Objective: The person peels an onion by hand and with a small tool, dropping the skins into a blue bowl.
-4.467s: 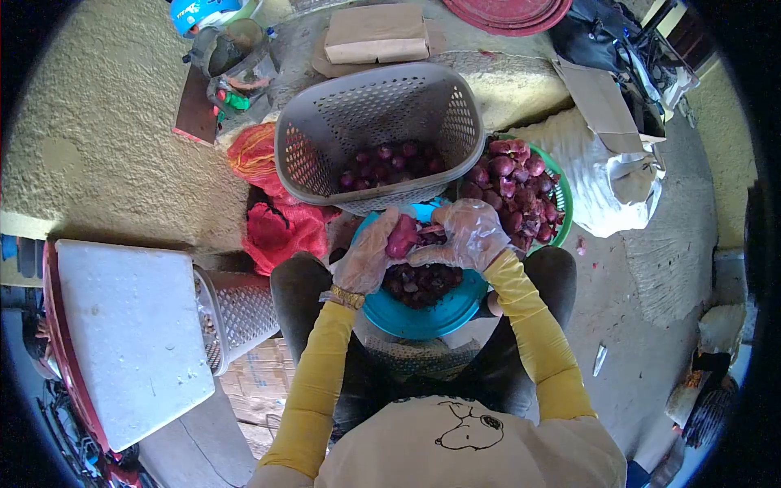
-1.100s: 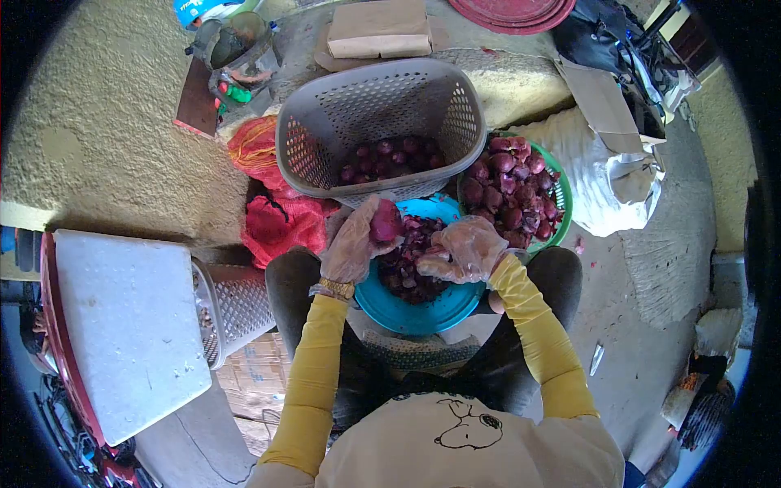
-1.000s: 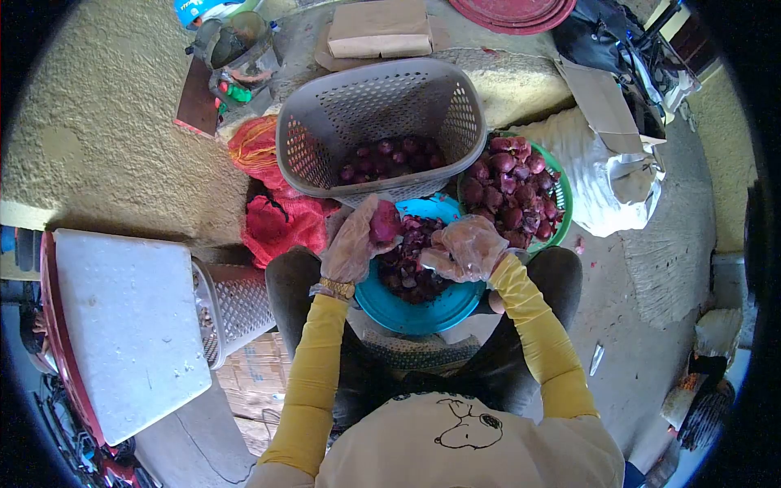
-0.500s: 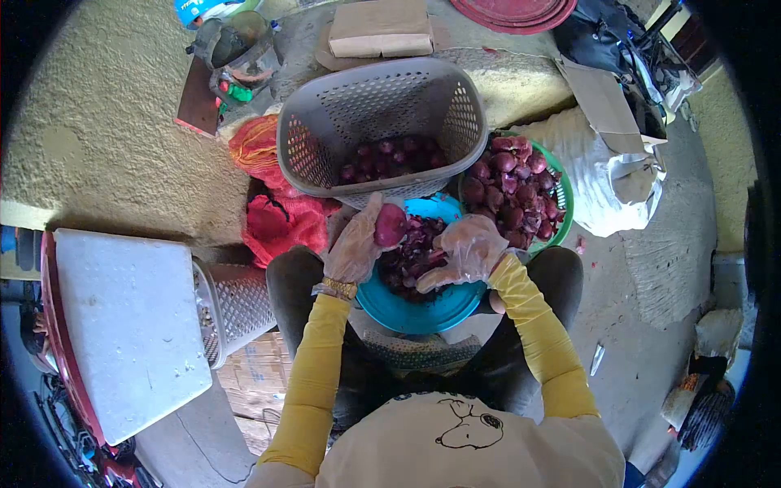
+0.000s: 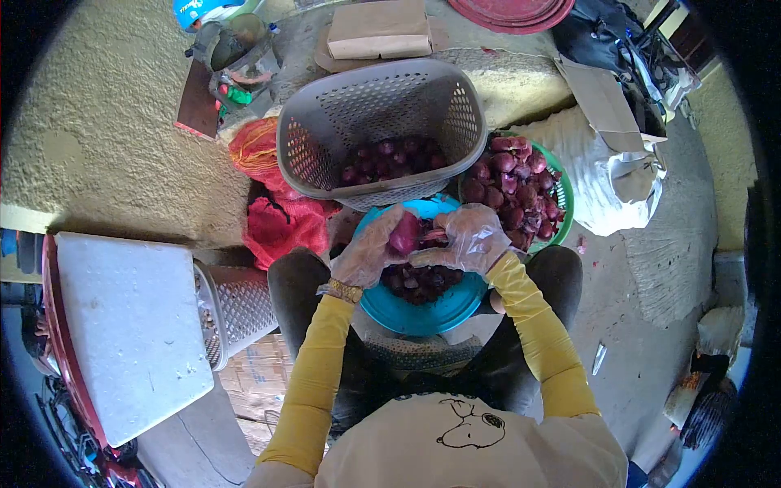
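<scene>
Onion point(image 5: 404, 233) half wrapped by gloved fingers, blue bowl point(image 5: 423, 313) rim partly under both hands, red trays point(image 5: 512, 10) cut off at top edge, helmet point(image 5: 195, 10) likewise cropped

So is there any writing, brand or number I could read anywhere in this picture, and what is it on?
No text can be read anywhere.
The shirt carries only a line drawing of a cartoon dog, with no words.
The cardboard box at the top, the white foam lid and the grey basket show no lettering.
The blue helmet may bear a mark, but it is too small to read.
</scene>
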{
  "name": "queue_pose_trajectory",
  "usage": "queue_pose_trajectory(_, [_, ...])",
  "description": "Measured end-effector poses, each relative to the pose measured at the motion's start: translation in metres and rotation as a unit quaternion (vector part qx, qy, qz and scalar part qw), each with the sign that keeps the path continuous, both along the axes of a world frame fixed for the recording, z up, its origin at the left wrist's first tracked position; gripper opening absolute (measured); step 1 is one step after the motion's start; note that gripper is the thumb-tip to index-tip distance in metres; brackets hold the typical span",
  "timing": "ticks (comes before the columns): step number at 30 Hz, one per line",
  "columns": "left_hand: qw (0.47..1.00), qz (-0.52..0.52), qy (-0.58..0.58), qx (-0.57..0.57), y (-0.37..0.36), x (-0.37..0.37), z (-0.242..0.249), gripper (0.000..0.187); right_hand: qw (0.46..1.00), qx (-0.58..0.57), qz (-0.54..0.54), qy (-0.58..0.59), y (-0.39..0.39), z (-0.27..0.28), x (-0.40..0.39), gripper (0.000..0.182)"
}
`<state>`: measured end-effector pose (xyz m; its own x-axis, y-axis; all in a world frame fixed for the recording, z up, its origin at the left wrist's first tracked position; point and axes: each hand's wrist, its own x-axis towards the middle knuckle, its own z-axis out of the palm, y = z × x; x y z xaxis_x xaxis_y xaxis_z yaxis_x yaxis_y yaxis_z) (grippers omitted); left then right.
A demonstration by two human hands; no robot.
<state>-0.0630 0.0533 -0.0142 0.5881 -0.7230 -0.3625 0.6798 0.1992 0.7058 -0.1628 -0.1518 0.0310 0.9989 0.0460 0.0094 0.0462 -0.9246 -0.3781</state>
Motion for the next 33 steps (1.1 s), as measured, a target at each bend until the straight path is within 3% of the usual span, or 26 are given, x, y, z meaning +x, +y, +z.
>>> queue_pose_trajectory(3, [0.994, 0.007, -0.093, 0.061, 0.001, -0.003, -0.004, 0.033, 1.0, 0.008, 0.005, -0.021, 0.0, -0.006, 0.0, 0.07])
queue_pose_trajectory(5, [0.967, -0.12, -0.226, -0.019, 0.013, 0.002, -0.03, 0.062, 0.999, 0.009, 0.002, -0.037, -0.001, -0.016, -0.001, 0.069])
queue_pose_trajectory(6, [0.967, -0.12, -0.225, -0.02, 0.013, 0.001, -0.032, 0.062, 0.998, 0.009, -0.001, -0.056, -0.001, -0.019, 0.0, 0.069])
queue_pose_trajectory(8, [0.932, -0.116, -0.341, 0.041, 0.013, 0.002, -0.038, 0.053, 0.999, 0.01, 0.001, -0.047, -0.002, -0.022, 0.0, 0.068])
queue_pose_trajectory(9, [0.932, -0.116, -0.341, 0.041, 0.012, 0.002, -0.034, 0.053, 0.999, 0.011, 0.003, -0.039, -0.002, -0.022, 0.0, 0.067])
queue_pose_trajectory(11, [0.987, -0.103, -0.116, 0.032, 0.005, 0.002, -0.014, 0.046, 0.999, 0.003, 0.005, -0.046, -0.001, -0.022, -0.001, 0.066])
queue_pose_trajectory(14, [0.997, -0.02, -0.046, 0.064, -0.006, -0.002, 0.005, 0.037, 0.998, -0.009, 0.025, -0.063, -0.001, -0.025, -0.004, 0.065])
queue_pose_trajectory(17, [0.988, 0.057, -0.136, 0.044, -0.006, -0.011, -0.002, 0.034, 0.997, 0.014, 0.039, -0.071, -0.002, -0.023, -0.004, 0.066])
queue_pose_trajectory(21, [0.992, 0.033, -0.088, 0.09, -0.006, -0.006, 0.011, 0.035, 0.998, 0.036, -0.02, -0.047, 0.001, -0.01, -0.001, 0.066])
queue_pose_trajectory(27, [0.982, 0.007, -0.168, 0.084, -0.001, -0.005, -0.027, 0.041, 0.997, -0.019, -0.035, -0.069, 0.002, -0.015, 0.001, 0.066])
queue_pose_trajectory(29, [0.956, -0.021, -0.276, 0.098, 0.0, -0.005, -0.026, 0.045, 0.998, -0.018, -0.035, -0.056, 0.002, -0.01, 0.0, 0.066])
queue_pose_trajectory(33, [0.967, -0.002, -0.235, 0.101, -0.005, -0.008, -0.008, 0.044, 0.998, -0.035, -0.042, -0.012, 0.003, -0.007, 0.001, 0.065])
